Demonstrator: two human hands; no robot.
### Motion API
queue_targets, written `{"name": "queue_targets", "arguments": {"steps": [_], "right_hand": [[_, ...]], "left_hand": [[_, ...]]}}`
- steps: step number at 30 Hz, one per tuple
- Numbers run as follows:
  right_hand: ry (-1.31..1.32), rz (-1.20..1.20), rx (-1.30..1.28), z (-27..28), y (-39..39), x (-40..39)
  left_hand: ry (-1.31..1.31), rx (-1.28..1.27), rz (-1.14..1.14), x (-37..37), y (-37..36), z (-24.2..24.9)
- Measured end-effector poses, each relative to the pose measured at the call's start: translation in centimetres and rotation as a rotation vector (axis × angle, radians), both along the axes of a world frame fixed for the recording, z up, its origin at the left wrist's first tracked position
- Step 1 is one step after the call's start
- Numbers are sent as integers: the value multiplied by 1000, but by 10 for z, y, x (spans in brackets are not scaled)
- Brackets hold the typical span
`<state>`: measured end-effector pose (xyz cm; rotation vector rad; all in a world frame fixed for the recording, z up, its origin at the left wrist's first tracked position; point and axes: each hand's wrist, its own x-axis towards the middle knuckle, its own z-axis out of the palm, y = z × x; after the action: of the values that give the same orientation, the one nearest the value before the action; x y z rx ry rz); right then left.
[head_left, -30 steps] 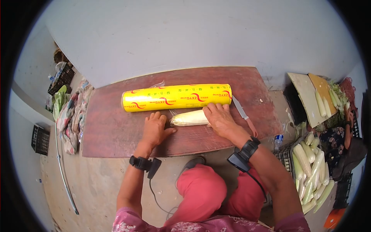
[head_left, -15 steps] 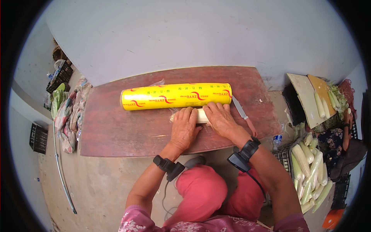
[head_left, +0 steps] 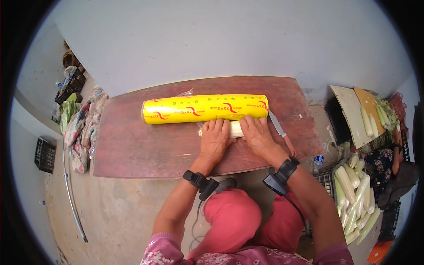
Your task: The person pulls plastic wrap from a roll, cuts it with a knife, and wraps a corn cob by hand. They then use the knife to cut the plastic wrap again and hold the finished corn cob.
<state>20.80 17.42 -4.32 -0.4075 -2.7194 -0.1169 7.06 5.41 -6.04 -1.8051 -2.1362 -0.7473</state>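
A pale, whitish-green vegetable stalk [head_left: 236, 129] lies crosswise on the red-brown table, just in front of a big yellow roll of cling film [head_left: 203, 109]. My left hand [head_left: 215, 140] covers the stalk's left part, fingers curled over it. Over its right end, my right hand [head_left: 259, 138] presses in the same way. Clear film shows at the left tip; how far it wraps the stalk is hidden under my hands. To the right of my right hand rests a knife [head_left: 281, 130], blade toward the roll and pinkish handle toward me.
On the floor at right, a black crate [head_left: 326, 182] holds many pale stalks [head_left: 353, 194]. A co-worker's arm [head_left: 396, 154] is beside it, near leaning boards [head_left: 353, 112] with more stalks. A bottle [head_left: 318, 162] stands by the table. Patterned cloth [head_left: 84, 132] and a metal pole [head_left: 70, 194] are left.
Both hands have shifted slightly forward with the stalk, closer against the roll. Less film shows at the stalk's left end. The whole view has also moved a little.
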Motion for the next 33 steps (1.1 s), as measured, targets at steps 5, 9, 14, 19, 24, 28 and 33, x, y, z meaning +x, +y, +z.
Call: {"name": "queue_targets", "arguments": {"steps": [5,9,14,19,24,28,33], "right_hand": [[-77,15,-31,5,-1,3],[-102,32,-41,12,-6,5],[-164,30,-69,15,-4,3],[-147,35,-35,16,-4,4],[-15,108,-304,16,9,15],[161,61,-519,20,31,30],[493,-164,-683,24,39,34]], "left_hand": [[3,-56,0,4,-5,2],[15,-2,-35,4,-10,-2],[35,5,-17,6,-7,-6],[-39,-63,10,15,-10,16],[-13,-69,74,17,-2,7],[-23,-26,86,17,-1,3],[-54,-24,92,16,0,3]]}}
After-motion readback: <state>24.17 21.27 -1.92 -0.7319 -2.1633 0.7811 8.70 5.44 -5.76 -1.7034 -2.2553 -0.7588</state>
